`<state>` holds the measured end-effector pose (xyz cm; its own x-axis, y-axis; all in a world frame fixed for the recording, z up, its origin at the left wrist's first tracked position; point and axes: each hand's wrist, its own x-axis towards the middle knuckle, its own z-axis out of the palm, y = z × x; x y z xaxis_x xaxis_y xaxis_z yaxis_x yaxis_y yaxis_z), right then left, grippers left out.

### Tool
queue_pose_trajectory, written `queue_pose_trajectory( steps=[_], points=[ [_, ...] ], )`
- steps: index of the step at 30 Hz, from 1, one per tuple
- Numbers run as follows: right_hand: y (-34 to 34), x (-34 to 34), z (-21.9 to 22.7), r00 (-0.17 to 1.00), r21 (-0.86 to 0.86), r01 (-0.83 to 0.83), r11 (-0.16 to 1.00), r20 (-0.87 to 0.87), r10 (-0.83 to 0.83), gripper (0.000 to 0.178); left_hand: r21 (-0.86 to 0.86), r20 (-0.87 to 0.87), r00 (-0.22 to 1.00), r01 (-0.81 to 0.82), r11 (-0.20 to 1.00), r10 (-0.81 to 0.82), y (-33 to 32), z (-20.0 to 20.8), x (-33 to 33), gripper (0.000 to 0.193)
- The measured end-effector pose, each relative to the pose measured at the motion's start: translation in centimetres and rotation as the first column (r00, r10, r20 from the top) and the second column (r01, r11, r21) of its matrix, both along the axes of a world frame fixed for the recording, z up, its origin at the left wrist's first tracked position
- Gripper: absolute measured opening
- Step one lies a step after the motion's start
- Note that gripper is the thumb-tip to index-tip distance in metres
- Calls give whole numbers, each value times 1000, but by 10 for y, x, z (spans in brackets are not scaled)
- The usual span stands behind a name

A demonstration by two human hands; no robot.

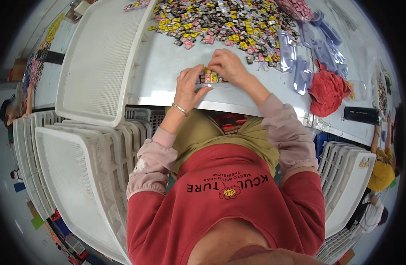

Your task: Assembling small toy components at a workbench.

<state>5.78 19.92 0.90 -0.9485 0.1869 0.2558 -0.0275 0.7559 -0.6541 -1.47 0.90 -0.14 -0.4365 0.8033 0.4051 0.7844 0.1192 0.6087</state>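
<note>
A short row of small, brightly coloured packets [208, 78] lies near the table's front edge, between my two hands. My left hand [188, 86] rests at the left end of this row, its thumb stretched out along the near side and its fingers reaching to the far side. From the right, my right hand [229, 66] comes over the row's far edge, fingertips pinched together by a yellow piece. The fingers partly hide what they hold. Beyond both hands spreads a big heap of loose small packets [220, 26] in yellow, black and pink.
Clear plastic trays [302, 75] and a red cloth [328, 90] lie to the right, near a black box-like object [362, 115]. A white mesh tray [101, 57] stands at the left. Stacked trays [75, 172] flank me. Other people [381, 172] are at the edges.
</note>
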Motion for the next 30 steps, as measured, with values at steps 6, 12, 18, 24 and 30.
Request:
queue_pose_trajectory(
  steps=[6, 12, 18, 24, 30],
  points=[
    [-11, 19, 4, 973, -250, 123, 960, -159, -166, 10, -128, -208, 978, -32, 991, 4, -4, 4, 6, 60],
    [46, 71, 15, 874, -55, 486, 872, 35, -485, 27, -31, -142, 989, -48, 998, 44, -1, 10, 9, 76],
    [57, 70, 12, 918, 267, 331, 905, 131, -374, 34, -65, -6, 997, 83, 994, -83, -6, 9, -15, 83],
    [58, 67, 17, 944, 327, 248, 912, 131, -303, 31, -78, 71, 992, 109, 991, -103, -5, 11, -24, 84],
    [51, 73, 26, 949, 46, 311, 949, 43, -313, 24, 42, 60, 995, -84, 996, 82, -1, 23, -10, 46]
  ],
)
